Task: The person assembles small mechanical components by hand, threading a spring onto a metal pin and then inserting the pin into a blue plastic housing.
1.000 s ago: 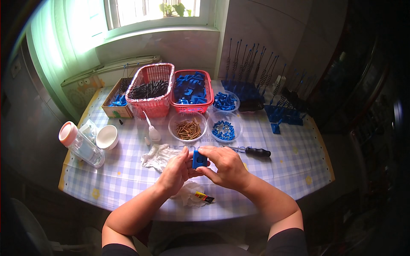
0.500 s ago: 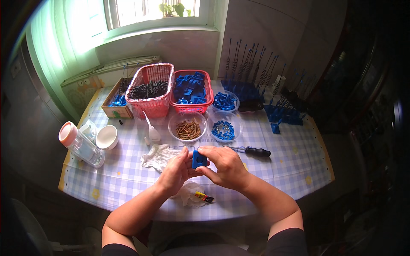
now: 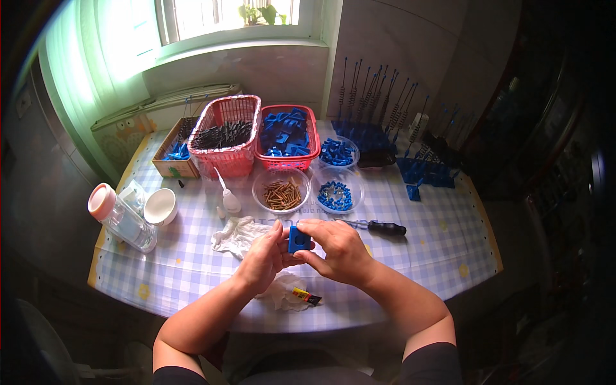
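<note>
Above the near middle of the table I hold a small blue plastic block point(image 3: 299, 240) with a round hole in its face. My left hand point(image 3: 264, 256) grips its left side, partly hidden behind it. On its other side my right hand point(image 3: 340, 250) is closed, thumb at the lower edge and fingers at the top. Just below the hands a yellow, red and black glue tube point(image 3: 307, 296) lies on crumpled white tissue point(image 3: 280, 294). Beyond them stand a clear bowl of copper-coloured screws point(image 3: 282, 196) and a bowl of small blue-and-silver parts point(image 3: 335, 196).
A red basket of blue plastic pieces point(image 3: 287, 131) and a pink basket of black springs point(image 3: 224, 135) stand behind. Left are a bottle point(image 3: 122, 218) and white cup point(image 3: 160, 206). A black-handled screwdriver point(image 3: 387, 228) lies right. Blue bases with upright spring rods point(image 3: 369, 136) fill the back right.
</note>
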`<move>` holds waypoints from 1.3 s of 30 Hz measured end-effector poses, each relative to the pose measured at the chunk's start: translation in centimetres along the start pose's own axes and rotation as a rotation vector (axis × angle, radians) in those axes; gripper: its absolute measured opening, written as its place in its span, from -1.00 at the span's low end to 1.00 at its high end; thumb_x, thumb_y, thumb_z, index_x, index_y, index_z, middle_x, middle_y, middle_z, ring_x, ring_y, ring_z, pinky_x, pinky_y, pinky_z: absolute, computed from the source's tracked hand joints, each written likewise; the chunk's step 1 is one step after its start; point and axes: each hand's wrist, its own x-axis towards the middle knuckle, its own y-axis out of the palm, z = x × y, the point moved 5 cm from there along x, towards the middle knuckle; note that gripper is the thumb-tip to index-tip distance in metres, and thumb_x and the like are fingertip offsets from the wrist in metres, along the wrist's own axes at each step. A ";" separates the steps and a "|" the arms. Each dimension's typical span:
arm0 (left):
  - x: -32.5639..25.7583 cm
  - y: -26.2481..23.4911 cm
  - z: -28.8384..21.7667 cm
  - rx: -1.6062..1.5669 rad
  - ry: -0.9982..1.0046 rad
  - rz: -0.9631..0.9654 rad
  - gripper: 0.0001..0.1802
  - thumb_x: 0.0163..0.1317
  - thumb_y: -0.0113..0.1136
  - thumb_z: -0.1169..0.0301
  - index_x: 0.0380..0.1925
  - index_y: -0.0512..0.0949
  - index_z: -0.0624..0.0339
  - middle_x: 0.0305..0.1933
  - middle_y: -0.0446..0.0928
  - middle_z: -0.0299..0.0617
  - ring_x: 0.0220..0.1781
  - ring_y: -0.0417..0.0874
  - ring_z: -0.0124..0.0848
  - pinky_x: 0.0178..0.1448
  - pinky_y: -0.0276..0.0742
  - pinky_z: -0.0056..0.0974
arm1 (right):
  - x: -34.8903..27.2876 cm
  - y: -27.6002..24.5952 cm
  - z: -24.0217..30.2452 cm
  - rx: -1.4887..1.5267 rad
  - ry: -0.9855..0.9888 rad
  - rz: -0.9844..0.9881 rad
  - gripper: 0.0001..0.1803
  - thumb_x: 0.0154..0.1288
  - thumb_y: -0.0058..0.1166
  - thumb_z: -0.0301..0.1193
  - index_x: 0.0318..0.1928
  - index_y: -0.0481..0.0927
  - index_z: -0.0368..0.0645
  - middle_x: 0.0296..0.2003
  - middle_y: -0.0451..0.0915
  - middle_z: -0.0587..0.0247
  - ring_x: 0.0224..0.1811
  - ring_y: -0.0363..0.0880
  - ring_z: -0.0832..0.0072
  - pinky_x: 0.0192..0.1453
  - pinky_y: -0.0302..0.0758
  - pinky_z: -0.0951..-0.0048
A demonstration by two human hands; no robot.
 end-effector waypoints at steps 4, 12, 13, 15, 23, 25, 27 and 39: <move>0.0 0.0 0.0 0.001 0.004 0.000 -0.33 0.42 -0.32 -0.10 0.12 0.38 0.29 -0.01 0.54 -0.06 0.01 0.59 -0.34 0.18 0.45 -0.20 | 0.0 0.0 -0.1 0.000 0.002 0.001 -0.49 0.03 0.30 -0.31 0.00 0.47 -0.20 -0.09 0.58 0.00 -0.12 0.59 0.14 -0.10 0.46 0.24; 0.0 0.0 0.1 0.000 -0.002 -0.003 -0.34 0.42 -0.32 -0.10 0.10 0.39 0.29 -0.01 0.54 -0.07 0.01 0.59 -0.34 0.18 0.46 -0.19 | -0.1 0.0 -0.1 0.003 0.004 0.005 -0.49 0.04 0.29 -0.31 0.01 0.47 -0.19 -0.08 0.58 0.00 -0.12 0.59 0.14 -0.10 0.46 0.24; 0.0 0.0 0.1 -0.001 0.000 -0.003 -0.34 0.42 -0.32 -0.10 0.10 0.39 0.29 -0.01 0.54 -0.07 0.01 0.59 -0.34 0.18 0.46 -0.19 | -0.1 0.1 -0.1 0.003 0.004 0.005 -0.49 0.04 0.29 -0.31 0.01 0.47 -0.19 -0.08 0.58 0.00 -0.12 0.59 0.14 -0.10 0.46 0.24; 0.0 -0.1 0.1 -0.002 0.000 -0.003 -0.34 0.42 -0.32 -0.10 0.10 0.40 0.29 -0.01 0.54 -0.07 0.01 0.59 -0.34 0.18 0.46 -0.19 | -0.1 0.1 -0.2 0.006 0.003 0.004 -0.49 0.04 0.29 -0.31 0.01 0.47 -0.19 -0.08 0.58 0.00 -0.12 0.59 0.14 -0.10 0.46 0.24; 0.0 -0.1 0.0 0.011 -0.003 -0.011 -0.35 0.41 -0.31 -0.10 0.10 0.40 0.26 -0.01 0.55 -0.08 0.01 0.58 -0.34 0.17 0.45 -0.18 | 0.2 -0.1 0.0 0.012 0.022 -0.019 -0.50 -0.01 0.35 -0.36 -0.02 0.52 -0.18 -0.12 0.61 0.06 -0.14 0.61 0.18 -0.09 0.49 0.27; -0.1 -0.1 0.0 0.004 -0.009 -0.021 -0.36 0.41 -0.30 -0.10 0.10 0.40 0.26 -0.01 0.55 -0.07 0.01 0.59 -0.33 0.17 0.45 -0.18 | 0.1 -0.1 -0.1 0.011 0.026 -0.021 -0.50 -0.01 0.34 -0.36 -0.02 0.52 -0.18 -0.12 0.61 0.07 -0.14 0.61 0.18 -0.09 0.49 0.27; 0.0 -0.2 0.2 -0.004 -0.019 -0.024 -0.36 0.41 -0.30 -0.10 0.09 0.41 0.25 -0.01 0.55 -0.06 0.01 0.59 -0.33 0.17 0.45 -0.17 | 0.0 -0.2 -0.1 0.011 0.031 -0.018 -0.50 -0.01 0.34 -0.35 -0.01 0.52 -0.17 -0.12 0.61 0.07 -0.13 0.61 0.18 -0.09 0.49 0.27; -0.1 0.0 -0.3 -0.015 0.019 0.008 -0.34 0.40 -0.29 -0.10 0.08 0.41 0.30 0.00 0.55 -0.05 0.09 0.57 -0.26 0.23 0.43 -0.10 | -0.1 -0.1 -0.4 0.051 0.013 -0.056 -0.52 0.02 0.32 -0.35 -0.01 0.51 -0.17 -0.15 0.60 0.07 -0.20 0.61 0.19 -0.12 0.49 0.28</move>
